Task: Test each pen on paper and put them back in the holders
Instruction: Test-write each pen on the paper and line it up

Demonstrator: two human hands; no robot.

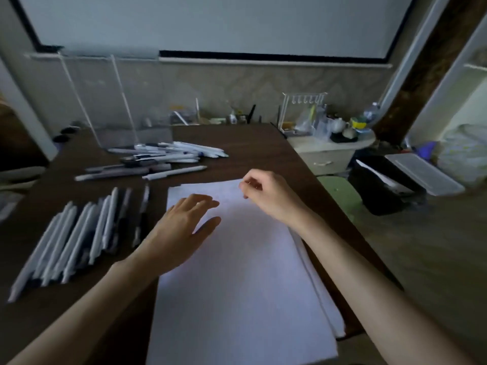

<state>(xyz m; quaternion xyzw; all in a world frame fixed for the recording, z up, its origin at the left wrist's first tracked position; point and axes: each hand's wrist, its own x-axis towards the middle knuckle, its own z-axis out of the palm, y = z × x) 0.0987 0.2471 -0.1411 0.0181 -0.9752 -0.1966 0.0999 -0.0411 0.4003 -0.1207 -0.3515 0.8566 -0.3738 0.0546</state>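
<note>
A person's left hand [181, 227] lies over the upper left part of a stack of white paper [237, 299], fingers straight and slightly apart, the thumb splayed to the right. The right hand [266, 196] is at the stack's far right corner, fingers curled in with thumb and forefinger close together; motion blur makes it impossible to tell whether they pinch the sheet's edge. Neither hand holds a pen.

The smooth, matte paper sits at lower centre on a dark wood-grain table [250, 146], its lower sheets fanned out along the right edge. Left of it, a row of slim white-barrelled pens [73, 238] lies side by side, some with dark tips. Above the paper, a looser pile of pens [158, 159], white, grey and dark, lies criss-crossed, one white pen a little apart at its near edge. Behind the pile stand tall, clear acrylic holders [116, 101] with thin pale edges, at upper left of the frame.

A black-framed white board [210, 22] fills the wall above. At right, off the table, stand a pale cabinet [326, 151] crowded with bottles and a white wire rack [303, 101], a green stool [340, 191] and a black bin [387, 185].
</note>
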